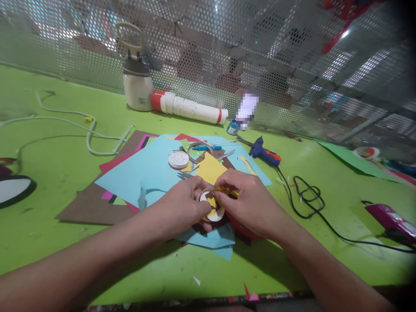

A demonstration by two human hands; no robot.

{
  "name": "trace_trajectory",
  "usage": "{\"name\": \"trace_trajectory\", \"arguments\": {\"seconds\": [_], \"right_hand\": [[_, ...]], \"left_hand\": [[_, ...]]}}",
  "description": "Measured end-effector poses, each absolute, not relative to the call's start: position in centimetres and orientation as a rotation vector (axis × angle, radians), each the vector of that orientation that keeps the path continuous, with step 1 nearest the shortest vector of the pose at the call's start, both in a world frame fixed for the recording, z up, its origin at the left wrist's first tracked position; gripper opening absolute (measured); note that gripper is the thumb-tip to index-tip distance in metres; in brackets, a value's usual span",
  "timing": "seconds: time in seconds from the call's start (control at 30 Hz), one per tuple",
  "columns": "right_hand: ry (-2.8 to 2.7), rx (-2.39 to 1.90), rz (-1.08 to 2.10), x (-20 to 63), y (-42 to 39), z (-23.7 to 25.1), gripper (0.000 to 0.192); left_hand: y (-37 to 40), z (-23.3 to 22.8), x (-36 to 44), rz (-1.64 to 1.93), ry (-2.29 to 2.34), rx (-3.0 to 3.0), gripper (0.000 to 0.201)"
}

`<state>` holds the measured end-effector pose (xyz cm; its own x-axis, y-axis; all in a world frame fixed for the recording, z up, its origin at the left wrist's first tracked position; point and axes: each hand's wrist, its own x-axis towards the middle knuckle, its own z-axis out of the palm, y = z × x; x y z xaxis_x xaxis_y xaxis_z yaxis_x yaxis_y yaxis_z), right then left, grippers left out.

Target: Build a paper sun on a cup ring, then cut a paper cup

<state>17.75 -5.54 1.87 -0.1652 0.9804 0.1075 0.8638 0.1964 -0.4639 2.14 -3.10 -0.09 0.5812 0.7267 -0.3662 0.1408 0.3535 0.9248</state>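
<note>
A bright green table (58, 182) fills most of the view, its top scuffed and dotted with small paper scraps. Along its far edge stands a perforated metal screen (292, 56), silver-grey with round holes, running from the left side and angling away to the right. Through the holes, blurred shapes in red, pink and pale blue show, too soft to make out. Light glints off the screen near the upper right
</note>
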Motion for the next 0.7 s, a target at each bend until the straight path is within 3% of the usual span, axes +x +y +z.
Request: {"name": "trace_trajectory", "arguments": {"seconds": [0.7], "right_hand": [[-1.898, -1.668, 0.476, 18.8, -5.6, 3.5, 0.011]], "left_hand": [[-3.1, 1.5, 2.1, 0.433, 0.959, 1.131, 0.022]]}}
